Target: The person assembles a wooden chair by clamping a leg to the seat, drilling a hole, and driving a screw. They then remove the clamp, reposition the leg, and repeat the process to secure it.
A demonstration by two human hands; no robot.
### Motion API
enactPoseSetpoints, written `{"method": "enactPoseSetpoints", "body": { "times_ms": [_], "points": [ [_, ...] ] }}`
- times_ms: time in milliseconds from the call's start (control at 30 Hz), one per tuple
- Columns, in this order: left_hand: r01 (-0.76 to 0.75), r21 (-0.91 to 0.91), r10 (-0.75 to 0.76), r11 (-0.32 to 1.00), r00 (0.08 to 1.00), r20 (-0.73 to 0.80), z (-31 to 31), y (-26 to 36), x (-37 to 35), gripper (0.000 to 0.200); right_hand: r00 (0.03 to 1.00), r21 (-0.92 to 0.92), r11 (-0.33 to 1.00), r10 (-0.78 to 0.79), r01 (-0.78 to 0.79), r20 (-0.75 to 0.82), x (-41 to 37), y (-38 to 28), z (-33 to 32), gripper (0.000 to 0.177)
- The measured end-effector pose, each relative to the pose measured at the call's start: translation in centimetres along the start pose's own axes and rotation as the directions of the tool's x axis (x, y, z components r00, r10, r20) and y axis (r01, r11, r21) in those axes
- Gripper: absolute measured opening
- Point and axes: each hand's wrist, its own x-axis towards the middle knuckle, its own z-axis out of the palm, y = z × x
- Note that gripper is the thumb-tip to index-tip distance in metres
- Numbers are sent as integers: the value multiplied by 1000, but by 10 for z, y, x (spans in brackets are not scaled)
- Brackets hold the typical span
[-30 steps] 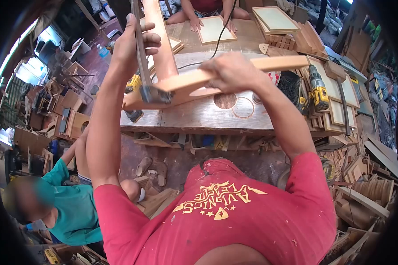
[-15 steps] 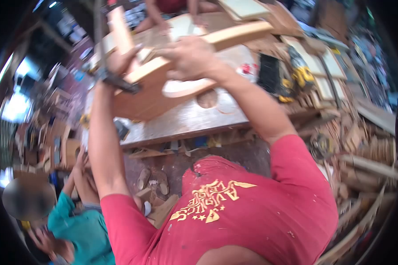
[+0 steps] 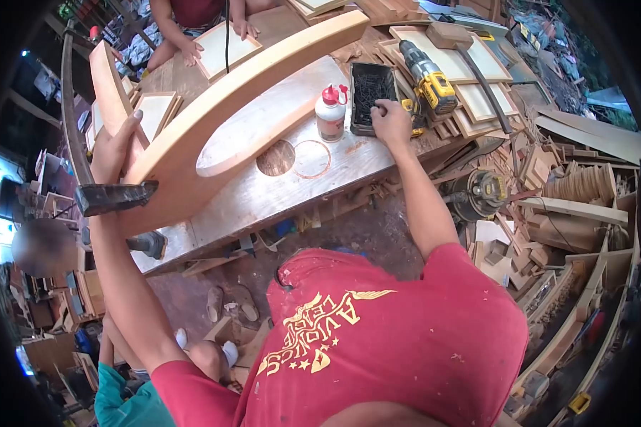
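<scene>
My left hand [image 3: 114,151] grips a curved wooden workpiece [image 3: 171,186] where an upright board meets its broad panel. A long curved wooden arm runs from it toward the upper right. Close to my left wrist is a bar clamp [image 3: 114,198] with a dark metal jaw, its bar rising along the left. My right hand [image 3: 392,125] is at the near right edge of a black box of dark screws [image 3: 372,91]. Its fingers are curled together, and whatever they may hold is hidden. A white glue bottle [image 3: 330,114] with a red cap stands left of the box.
A yellow drill [image 3: 429,80] lies right of the screws, beside stacked framed panels [image 3: 477,57]. The worktable [image 3: 243,203] has a round hole. Across it, another person's hands [image 3: 192,52] touch a panel. A router [image 3: 481,193] and wood scraps lie right; another person sits lower left.
My right hand has left the wooden workpiece and moved right to the screw box. My left hand still holds the workpiece, which now appears farther left and larger.
</scene>
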Motion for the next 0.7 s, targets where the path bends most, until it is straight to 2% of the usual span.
{"method": "enactPoseSetpoints", "body": {
  "times_ms": [33,100,133,200,267,300,333,400,467,533,600,633,667,700],
  "points": [
    [9,2,-9,1000,1000,6,0,5,-2,51,995,-97,995,43,-35,86,8,5,4,25],
    [16,-18,-16,1000,1000,-8,0,2,-1,54,992,-208,978,37,-10,124,16,9,16,29],
    [34,52,-33,998,999,-16,-2,-4,3,40,989,-254,967,27,11,148,20,5,26,31],
    [54,322,-34,945,997,-67,-3,15,-3,39,955,-236,966,161,-101,249,29,3,32,30],
    [26,284,-19,958,999,-25,-1,21,-4,40,968,-190,979,116,-74,220,31,14,46,30],
    [79,309,-65,948,996,-54,-2,19,-3,41,961,-133,984,151,-123,233,31,12,45,29],
    [124,325,-106,938,992,-73,-2,15,-1,42,970,-64,988,150,-140,190,34,23,54,27],
    [35,112,-24,993,995,-101,5,3,2,46,984,92,986,130,-142,125,36,27,50,26],
    [32,108,-22,994,995,-95,5,3,5,50,1000,159,987,-21,24,-20,47,34,58,24],
    [28,135,-17,990,996,-83,4,11,3,52,972,121,975,-165,186,-167,57,29,57,21],
    [64,127,-54,990,995,-84,3,5,9,53,974,261,953,-105,156,-200,62,12,44,21],
    [120,153,-107,981,990,-87,1,3,14,54,964,228,961,-97,155,-246,60,-1,32,23],
    [102,161,-94,982,994,-58,1,15,7,54,952,202,967,-91,154,-291,52,-19,15,24],
    [94,206,-80,974,994,-76,3,41,-9,52,946,276,952,-38,133,-323,43,-31,3,24]
  ]
}}
